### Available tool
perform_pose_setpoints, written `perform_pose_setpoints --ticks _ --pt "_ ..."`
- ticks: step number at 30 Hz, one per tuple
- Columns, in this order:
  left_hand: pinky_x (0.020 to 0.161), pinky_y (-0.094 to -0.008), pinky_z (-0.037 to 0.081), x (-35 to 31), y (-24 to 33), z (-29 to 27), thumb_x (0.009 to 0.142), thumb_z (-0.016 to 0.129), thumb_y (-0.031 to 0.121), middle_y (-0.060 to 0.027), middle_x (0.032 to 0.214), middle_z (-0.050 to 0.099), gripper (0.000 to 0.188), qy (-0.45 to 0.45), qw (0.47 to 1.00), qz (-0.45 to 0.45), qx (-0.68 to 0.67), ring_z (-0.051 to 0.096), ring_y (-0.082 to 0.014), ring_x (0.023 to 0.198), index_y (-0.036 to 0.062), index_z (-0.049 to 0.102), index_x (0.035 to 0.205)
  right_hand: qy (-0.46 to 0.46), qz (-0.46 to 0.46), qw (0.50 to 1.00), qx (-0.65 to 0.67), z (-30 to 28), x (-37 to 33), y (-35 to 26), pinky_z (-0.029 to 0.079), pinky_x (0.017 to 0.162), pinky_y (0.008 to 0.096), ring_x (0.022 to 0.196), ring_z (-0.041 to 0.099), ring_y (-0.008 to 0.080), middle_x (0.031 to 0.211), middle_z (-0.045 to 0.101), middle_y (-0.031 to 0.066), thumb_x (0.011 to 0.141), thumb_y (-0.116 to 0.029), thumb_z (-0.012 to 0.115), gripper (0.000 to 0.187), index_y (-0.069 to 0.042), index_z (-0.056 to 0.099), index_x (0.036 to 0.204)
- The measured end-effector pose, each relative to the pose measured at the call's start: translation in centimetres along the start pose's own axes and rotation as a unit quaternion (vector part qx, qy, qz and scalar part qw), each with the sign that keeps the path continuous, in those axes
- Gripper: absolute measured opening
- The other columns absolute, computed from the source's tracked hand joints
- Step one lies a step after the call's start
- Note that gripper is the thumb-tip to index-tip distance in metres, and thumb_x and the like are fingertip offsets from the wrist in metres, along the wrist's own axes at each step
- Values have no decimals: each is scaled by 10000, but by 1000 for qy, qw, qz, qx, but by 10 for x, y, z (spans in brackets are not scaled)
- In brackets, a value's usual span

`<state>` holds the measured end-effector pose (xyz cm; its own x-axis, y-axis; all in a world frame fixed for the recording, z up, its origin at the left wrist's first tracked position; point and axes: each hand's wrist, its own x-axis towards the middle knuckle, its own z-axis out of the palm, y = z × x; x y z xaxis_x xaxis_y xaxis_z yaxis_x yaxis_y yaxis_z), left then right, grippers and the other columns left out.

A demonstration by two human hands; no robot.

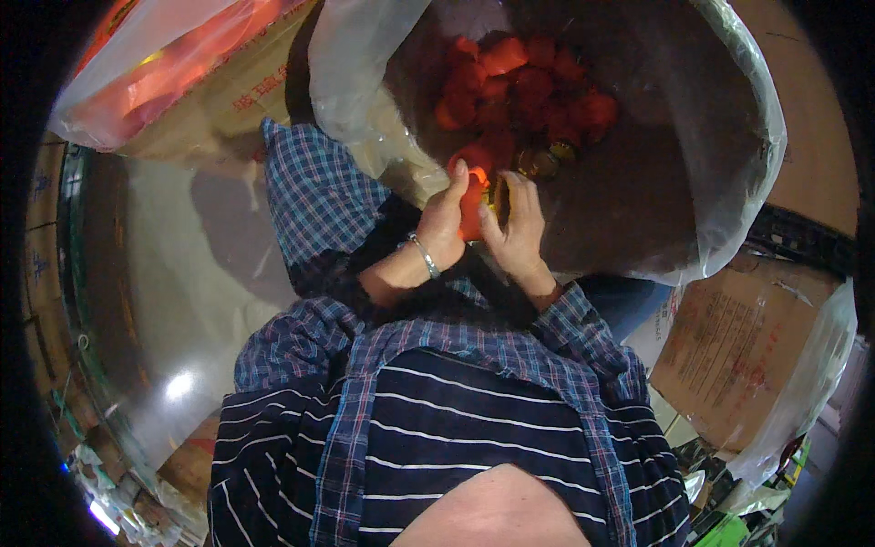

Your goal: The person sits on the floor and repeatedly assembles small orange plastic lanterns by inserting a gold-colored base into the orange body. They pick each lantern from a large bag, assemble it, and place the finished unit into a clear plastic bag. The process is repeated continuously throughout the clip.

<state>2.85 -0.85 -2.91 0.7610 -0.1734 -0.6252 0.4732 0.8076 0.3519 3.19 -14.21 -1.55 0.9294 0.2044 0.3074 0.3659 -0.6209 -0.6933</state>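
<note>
My left hand (439, 228), with a metal bracelet at its wrist, is closed round an orange-red plastic cap (471, 214). Close against the cap's right side is a shiny gold-coloured piece (492, 195), pinched in the fingers of my right hand (519, 228); its exact shape is partly hidden. Both hands are at the near edge of a large container lined with a clear plastic bag (743, 137). Deeper inside lies a heap of similar orange-red caps (533, 87), with a few gold-coloured pieces (540, 162) at its near side.
Another plastic bag of orange-red pieces (173, 73) sits at the upper left above a cardboard box (228, 109). At the right stands a brown carton (729, 346) partly covered with plastic film. Grey floor (173, 301) shows at the left, with stacked boxes (41, 237) beyond it.
</note>
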Motion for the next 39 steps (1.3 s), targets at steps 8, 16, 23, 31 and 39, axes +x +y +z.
perform_pose_setpoints --ticks 8,16,23,31,39 --pt "774 -307 476 72 18 -42 920 682 386 -50 960 629 400 140 814 209 523 598 -134 918 3 619 1017 -206 327 901 198 38 43 140 487 803 306 902 597 159 1020 661 71 979 -355 568 398 -7 645 1157" --pt "713 -283 526 80 -12 -69 901 642 133 -54 1007 682 272 -7 925 103 366 654 -125 862 39 644 1156 -211 180 952 -129 84 160 304 489 841 331 948 602 176 1034 652 79 966 -298 574 324 -42 653 1147" --pt "807 -335 539 85 -27 -80 971 540 193 -83 1122 682 265 -204 872 159 415 642 -186 1026 40 652 1156 -190 229 925 -236 124 243 349 489 880 340 994 609 190 1087 650 89 961 -270 586 329 -40 631 1192" --pt "901 -333 501 72 -5 -48 909 660 166 -108 1138 656 390 -16 893 102 438 636 -196 1027 36 560 1263 -61 290 934 199 79 184 264 489 924 351 1047 615 206 1148 649 102 957 -239 600 349 -39 605 1243" --pt "963 -326 464 56 21 -16 823 805 296 -104 1204 626 524 -21 839 76 538 563 -171 1137 13 589 1207 -280 470 552 629 34 80 131 494 913 352 1067 627 217 1196 652 98 957 -224 612 357 -49 597 1268"
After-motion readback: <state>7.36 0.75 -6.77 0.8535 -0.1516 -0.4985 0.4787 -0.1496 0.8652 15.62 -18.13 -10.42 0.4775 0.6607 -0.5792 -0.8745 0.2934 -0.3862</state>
